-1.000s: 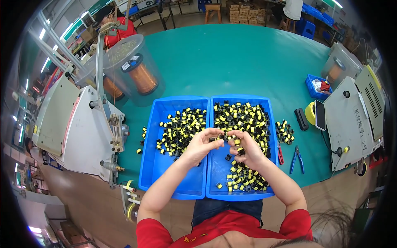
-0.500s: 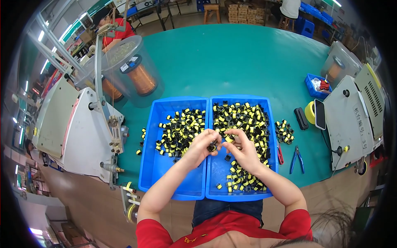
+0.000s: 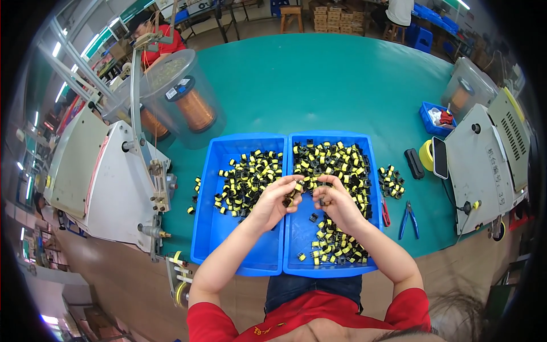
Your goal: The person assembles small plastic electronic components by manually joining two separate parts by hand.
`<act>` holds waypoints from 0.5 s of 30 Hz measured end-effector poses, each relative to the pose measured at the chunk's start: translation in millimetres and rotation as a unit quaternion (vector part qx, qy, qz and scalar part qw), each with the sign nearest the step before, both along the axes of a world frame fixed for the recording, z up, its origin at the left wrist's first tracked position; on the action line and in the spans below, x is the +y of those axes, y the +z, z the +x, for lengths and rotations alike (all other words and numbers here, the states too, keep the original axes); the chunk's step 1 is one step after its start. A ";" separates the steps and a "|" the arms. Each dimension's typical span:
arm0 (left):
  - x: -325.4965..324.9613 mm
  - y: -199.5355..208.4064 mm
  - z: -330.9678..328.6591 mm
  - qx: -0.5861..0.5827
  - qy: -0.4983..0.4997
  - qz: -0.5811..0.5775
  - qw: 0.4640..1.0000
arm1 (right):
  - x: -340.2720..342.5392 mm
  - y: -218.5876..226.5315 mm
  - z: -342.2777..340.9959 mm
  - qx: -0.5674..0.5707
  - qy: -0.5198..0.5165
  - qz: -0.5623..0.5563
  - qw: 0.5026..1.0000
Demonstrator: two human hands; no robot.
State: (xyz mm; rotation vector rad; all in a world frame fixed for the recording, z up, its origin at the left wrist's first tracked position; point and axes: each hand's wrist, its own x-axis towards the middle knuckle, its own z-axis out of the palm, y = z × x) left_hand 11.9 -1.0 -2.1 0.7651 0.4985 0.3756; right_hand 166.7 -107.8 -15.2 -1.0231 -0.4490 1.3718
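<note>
Left hand grips bobbins, right hand curled, contents unclear, above a green table, cartons beyond.

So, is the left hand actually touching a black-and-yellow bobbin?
Touching. The head view shows the left hand with its fingers curled around a black-and-yellow bobbin, with no gap between them.

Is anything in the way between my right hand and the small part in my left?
Nothing visible stands between your right hand and the small dark part in your left hand: there's an open gap, with the right-hand blue tray below.
</note>
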 end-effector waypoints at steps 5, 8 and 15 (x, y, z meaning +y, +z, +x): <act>-4.2 2.8 0.9 0.054 -0.070 0.016 0.996 | 1.6 2.1 -6.2 -0.082 -0.041 0.080 0.993; -8.1 2.7 0.7 0.023 -0.068 0.029 0.997 | 0.1 5.8 -11.3 -0.166 -0.050 0.165 0.971; -8.2 -0.4 1.6 0.003 -0.087 0.010 0.996 | -5.5 3.5 -15.1 -0.407 -0.071 0.273 0.869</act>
